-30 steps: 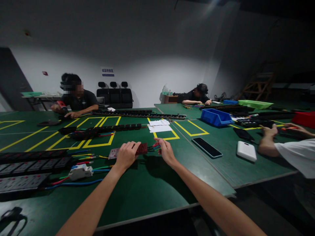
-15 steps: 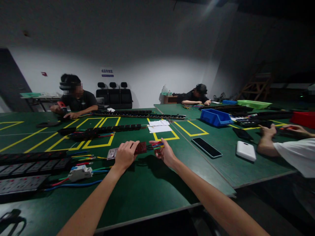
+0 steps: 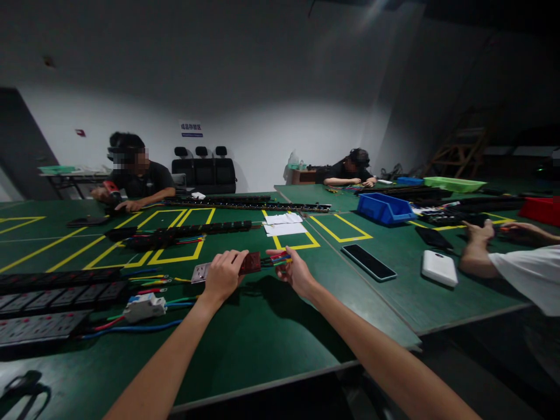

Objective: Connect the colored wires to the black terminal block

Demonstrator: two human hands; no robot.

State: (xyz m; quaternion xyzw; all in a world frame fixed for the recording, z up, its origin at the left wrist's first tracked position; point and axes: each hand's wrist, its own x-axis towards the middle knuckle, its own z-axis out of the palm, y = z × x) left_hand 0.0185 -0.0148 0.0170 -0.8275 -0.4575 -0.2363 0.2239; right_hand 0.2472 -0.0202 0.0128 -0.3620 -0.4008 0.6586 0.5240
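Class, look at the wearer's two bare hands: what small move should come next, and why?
Probably the right hand should gently fan out the coloured wires: they lie bunched close together at that hand, while the left hand grips the brown block beside them, which should steady it.

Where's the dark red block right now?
Head view, just left of centre and below mid-height: the dark red block is in the left hand, with coloured wires at its right end, by the right hand.
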